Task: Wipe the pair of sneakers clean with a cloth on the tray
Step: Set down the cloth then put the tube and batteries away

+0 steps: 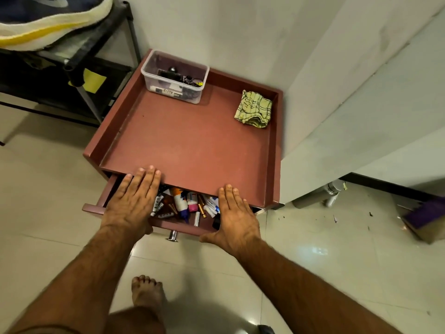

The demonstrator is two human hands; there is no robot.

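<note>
A folded green-checked cloth (pixel 254 109) lies at the back right of the reddish-brown tray top (pixel 187 141) of a small cabinet. One dark blue sneaker (pixel 48 18) with a white and yellow sole sits on a black rack at the top left; I see no second sneaker. My left hand (pixel 131 201) is flat, fingers straight, over the open drawer with fingertips at the tray's front edge. My right hand (pixel 234 215) is also flat and held over the drawer's right side. Neither hand holds anything.
A clear plastic box (pixel 174 77) of small items stands at the tray's back left. The open drawer (pixel 185 208) holds several batteries, tubes and bottles. White walls close in behind and to the right. A purple box (pixel 423 220) and a bottle (pixel 333 191) lie on the tiled floor.
</note>
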